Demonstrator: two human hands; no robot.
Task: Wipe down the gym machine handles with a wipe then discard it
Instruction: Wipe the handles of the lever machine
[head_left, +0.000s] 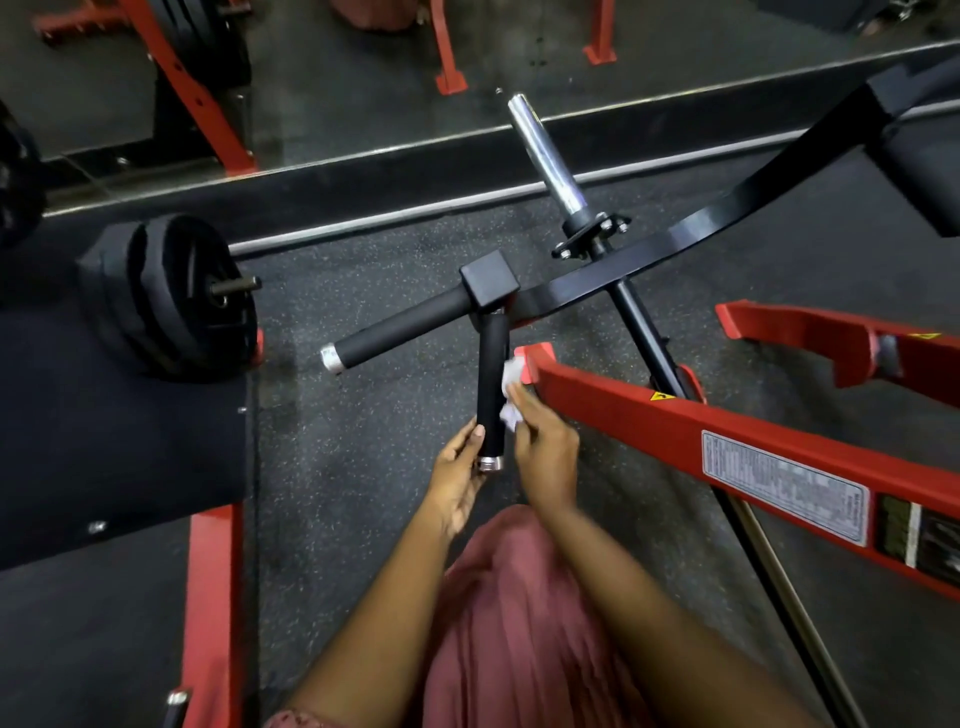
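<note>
So the whole place sat on a dark speckled rubber floor (363, 467), with a mirror (311, 78) running along the wall up at 12 o'clock and bouncing back red rack legs. A red frame beam (649, 421) cut across from centre out to 4 o'clock, warning label and all. The black lever arm (727, 223) swept from 2 o'clock down to the middle. Weight plates (171, 296) sat at 9 o'clock, and a chrome peg (545, 156) stuck up toward 12.

Two grips branched off the arm's end block. The side handle (400, 332) pointed out toward 8 o'clock. The near handle (491, 384) was dead centre, with its long axis running pretty much 12 to 6 and its metal-capped free end aimed at 6, toward the person.

The left hand (457, 478) pinched that capped end between thumb and fingers. The right hand (545, 447) had its fingers closed around a crumpled white wipe (511, 374), which was pushed against the handle's 3 o'clock side about halfway along.
</note>
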